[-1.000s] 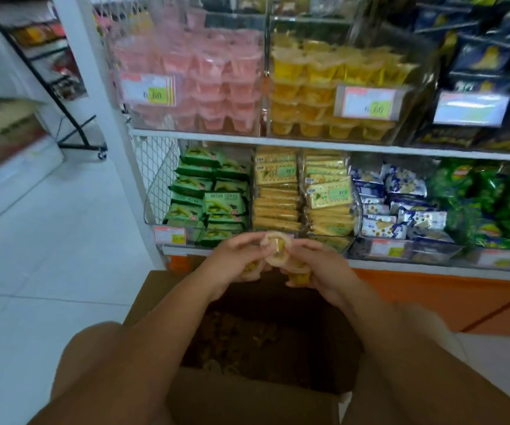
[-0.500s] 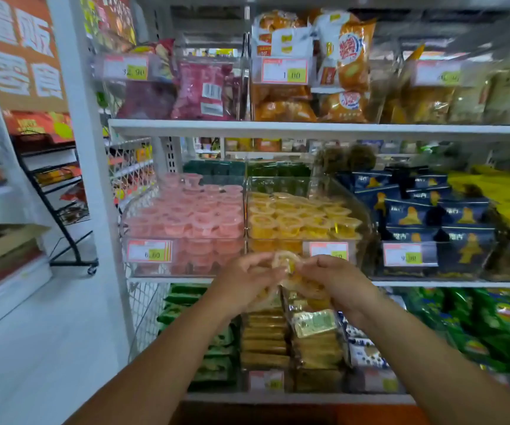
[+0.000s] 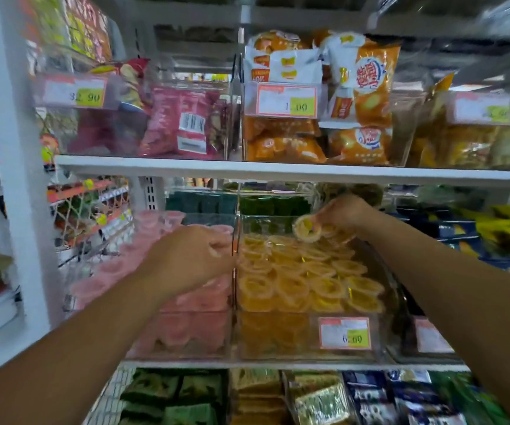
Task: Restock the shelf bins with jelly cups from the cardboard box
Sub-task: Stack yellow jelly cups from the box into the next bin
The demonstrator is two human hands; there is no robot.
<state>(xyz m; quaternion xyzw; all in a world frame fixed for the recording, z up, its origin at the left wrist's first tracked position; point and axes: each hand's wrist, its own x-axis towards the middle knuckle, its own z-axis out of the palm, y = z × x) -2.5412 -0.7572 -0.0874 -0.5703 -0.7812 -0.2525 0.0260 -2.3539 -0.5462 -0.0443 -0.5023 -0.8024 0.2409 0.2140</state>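
A clear shelf bin (image 3: 278,338) holds many yellow jelly cups (image 3: 296,280). Left of it, a second clear bin (image 3: 183,338) is full of pink jelly cups (image 3: 198,299). My right hand (image 3: 344,213) reaches over the back of the yellow bin and pinches a yellow jelly cup (image 3: 307,230), with more cups under its fingers. My left hand (image 3: 192,256) hovers over the pink cups by the divider between the bins. Its fingers are curled away from me, so what they hold is hidden. The cardboard box is out of view.
The white shelf board (image 3: 278,171) above carries bins of snack bags and hangs low over the jelly bins. A white upright post (image 3: 17,179) stands at the left. Dark blue packets (image 3: 462,228) fill the bin on the right, and green and yellow biscuit packs (image 3: 186,394) lie below.
The view rose from the cardboard box to the jelly shelf. My hands, joined around yellow cups before, have separated: the right went to the back of the yellow bin, the left towards the pink bin.
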